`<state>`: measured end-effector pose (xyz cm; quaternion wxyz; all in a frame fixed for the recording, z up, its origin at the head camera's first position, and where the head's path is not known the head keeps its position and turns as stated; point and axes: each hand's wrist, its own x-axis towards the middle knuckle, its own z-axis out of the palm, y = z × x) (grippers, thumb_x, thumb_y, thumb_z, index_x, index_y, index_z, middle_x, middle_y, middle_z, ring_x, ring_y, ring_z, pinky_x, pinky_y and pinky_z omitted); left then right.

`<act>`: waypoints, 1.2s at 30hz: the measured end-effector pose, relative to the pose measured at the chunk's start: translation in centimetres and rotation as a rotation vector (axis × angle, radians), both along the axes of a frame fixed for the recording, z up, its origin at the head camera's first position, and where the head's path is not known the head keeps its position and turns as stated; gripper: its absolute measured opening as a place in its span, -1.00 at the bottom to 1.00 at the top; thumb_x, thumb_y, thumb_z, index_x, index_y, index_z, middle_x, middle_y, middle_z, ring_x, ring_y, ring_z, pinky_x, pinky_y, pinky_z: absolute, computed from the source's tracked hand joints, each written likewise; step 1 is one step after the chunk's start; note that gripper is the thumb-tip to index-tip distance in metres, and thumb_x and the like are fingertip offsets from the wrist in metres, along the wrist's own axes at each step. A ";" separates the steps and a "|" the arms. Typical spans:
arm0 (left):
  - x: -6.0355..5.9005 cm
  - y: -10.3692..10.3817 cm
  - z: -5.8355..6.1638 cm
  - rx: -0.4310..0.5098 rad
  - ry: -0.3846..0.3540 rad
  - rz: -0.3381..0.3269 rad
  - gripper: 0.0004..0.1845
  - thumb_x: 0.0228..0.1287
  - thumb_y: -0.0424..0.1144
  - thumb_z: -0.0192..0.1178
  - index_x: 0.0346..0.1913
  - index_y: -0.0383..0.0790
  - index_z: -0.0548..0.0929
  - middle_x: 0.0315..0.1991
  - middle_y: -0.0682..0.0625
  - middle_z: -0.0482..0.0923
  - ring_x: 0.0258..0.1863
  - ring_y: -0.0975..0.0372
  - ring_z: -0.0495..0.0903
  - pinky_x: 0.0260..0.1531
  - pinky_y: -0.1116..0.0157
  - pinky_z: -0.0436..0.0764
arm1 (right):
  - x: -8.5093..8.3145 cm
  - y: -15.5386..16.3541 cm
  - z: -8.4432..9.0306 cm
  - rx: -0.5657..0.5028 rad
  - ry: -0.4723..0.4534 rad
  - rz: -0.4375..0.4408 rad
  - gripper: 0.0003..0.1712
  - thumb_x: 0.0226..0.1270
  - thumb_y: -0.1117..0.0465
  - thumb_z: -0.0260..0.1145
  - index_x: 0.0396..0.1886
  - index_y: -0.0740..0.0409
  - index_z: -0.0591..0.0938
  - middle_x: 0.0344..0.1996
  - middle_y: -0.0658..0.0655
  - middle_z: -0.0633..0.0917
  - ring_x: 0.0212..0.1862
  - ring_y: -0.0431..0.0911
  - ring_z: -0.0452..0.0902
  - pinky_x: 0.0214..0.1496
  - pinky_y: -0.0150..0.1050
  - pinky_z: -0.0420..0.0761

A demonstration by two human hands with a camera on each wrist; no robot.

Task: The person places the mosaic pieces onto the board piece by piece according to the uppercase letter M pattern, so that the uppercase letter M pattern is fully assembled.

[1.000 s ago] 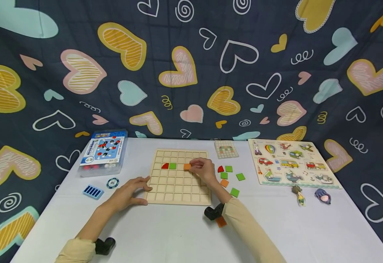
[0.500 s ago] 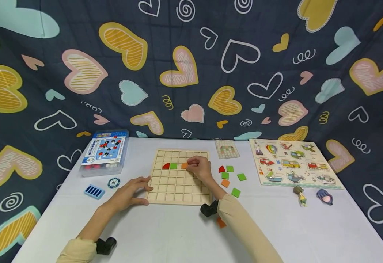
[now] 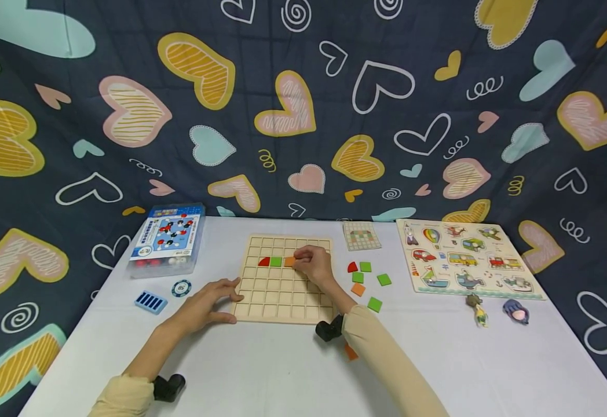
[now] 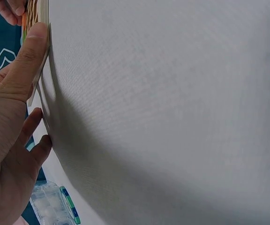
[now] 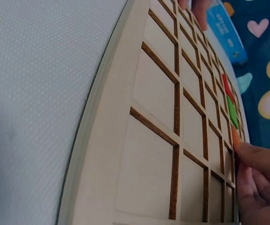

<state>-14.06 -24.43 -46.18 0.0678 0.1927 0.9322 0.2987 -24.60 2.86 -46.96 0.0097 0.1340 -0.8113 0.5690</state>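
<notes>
A wooden grid board [image 3: 267,301] lies flat on the white table. In one row near its far side sit a red quarter-round tile [image 3: 264,262] and a green square tile [image 3: 275,262], side by side. My right hand [image 3: 316,267] pinches an orange square tile [image 3: 288,262] between thumb and fingers, right beside the green one. The right wrist view shows the same orange tile [image 5: 236,136] at the fingertips, low over the grid. At the board's left edge rests my left hand [image 3: 205,304], fingers spread; its thumb [image 4: 29,54] lies against the front corner.
Right of the board are several loose green tiles [image 3: 375,304], a red one [image 3: 353,267] and orange ones [image 3: 358,289]. A pattern card [image 3: 362,236], picture puzzle [image 3: 470,260] and two figurines [image 3: 476,311] lie beyond. Left stand a plastic box [image 3: 168,240], blue piece [image 3: 150,302] and round chip [image 3: 181,288].
My right hand has slid the orange tile leftward along the row until it sits beside the green tile. The left hand has stayed at the board's edge.
</notes>
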 end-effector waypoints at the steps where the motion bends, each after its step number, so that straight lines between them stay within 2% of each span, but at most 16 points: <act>1: -0.1 0.0 0.0 -0.001 0.000 0.000 -0.63 -0.04 -0.14 0.46 -0.09 -0.02 0.67 0.38 -0.17 0.28 0.34 -0.20 0.20 0.14 -0.31 0.27 | 0.0 0.0 0.0 -0.005 0.002 0.003 -0.77 0.00 0.58 0.40 -0.27 0.48 0.66 -0.35 0.37 0.72 -0.30 0.15 0.69 -0.30 -0.30 0.68; 8: -0.3 0.2 0.0 -0.003 -0.001 -0.002 -0.62 -0.03 -0.12 0.46 -0.09 -0.01 0.67 0.38 -0.17 0.28 0.34 -0.19 0.20 0.13 -0.33 0.27 | 0.1 0.2 0.2 0.009 0.010 -0.008 -0.78 0.02 0.53 0.42 -0.27 0.45 0.66 -0.37 0.33 0.72 -0.33 0.12 0.69 -0.29 -0.30 0.67; 14: -0.1 0.3 0.0 0.004 0.016 -0.008 -0.62 -0.04 -0.11 0.46 -0.09 -0.02 0.67 0.38 -0.19 0.28 0.33 -0.21 0.20 0.11 -0.34 0.28 | 0.6 1.7 0.9 -0.085 -0.138 0.012 -0.76 0.11 0.49 0.39 -0.18 0.43 0.65 -0.27 0.32 0.72 -0.21 0.09 0.69 -0.18 -0.25 0.67; 19: 0.3 0.2 -0.1 -0.003 0.005 0.006 -0.62 -0.03 -0.13 0.46 -0.09 -0.03 0.66 0.37 -0.19 0.29 0.33 -0.22 0.19 0.12 -0.33 0.27 | 1.8 4.2 1.5 -0.092 -0.218 0.068 -0.73 0.18 0.45 0.35 -0.11 0.45 0.62 -0.18 0.36 0.70 -0.11 0.12 0.66 -0.09 -0.23 0.65; 23: 0.6 -0.1 -0.2 -0.007 0.004 0.016 -0.64 -0.03 -0.12 0.46 -0.11 -0.01 0.65 0.37 -0.19 0.30 0.31 -0.21 0.22 0.11 -0.32 0.29 | 2.8 6.5 1.8 -0.077 -0.238 0.095 -0.68 0.20 0.45 0.35 -0.04 0.47 0.59 -0.14 0.39 0.68 -0.09 0.12 0.65 -0.14 -0.29 0.63; 27: 0.5 -0.2 -0.2 -0.002 0.009 0.011 -0.64 -0.03 -0.11 0.45 -0.11 -0.01 0.64 0.36 -0.18 0.31 0.30 -0.20 0.24 0.13 -0.29 0.30 | 3.8 8.9 2.1 -0.073 -0.245 0.081 -0.65 0.22 0.44 0.33 0.00 0.47 0.57 -0.11 0.41 0.66 -0.12 0.07 0.65 -0.21 -0.34 0.60; 32: 0.2 -0.1 -0.1 -0.003 0.014 0.002 -0.64 -0.02 -0.10 0.45 -0.11 0.00 0.65 0.36 -0.19 0.31 0.32 -0.21 0.22 0.13 -0.30 0.29 | 4.7 12.2 2.4 -0.088 -0.245 0.051 -0.66 0.25 0.46 0.29 0.02 0.48 0.55 -0.06 0.46 0.62 -0.08 0.09 0.64 -0.13 -0.32 0.65; 36: 0.0 0.0 0.1 -0.006 0.015 0.000 -0.64 -0.03 -0.11 0.45 -0.10 -0.01 0.66 0.36 -0.19 0.30 0.33 -0.22 0.20 0.13 -0.32 0.27 | 5.6 14.5 2.8 -0.022 -0.235 0.008 -0.66 0.27 0.43 0.29 0.03 0.44 0.55 -0.06 0.41 0.64 -0.06 0.09 0.62 -0.10 -0.36 0.63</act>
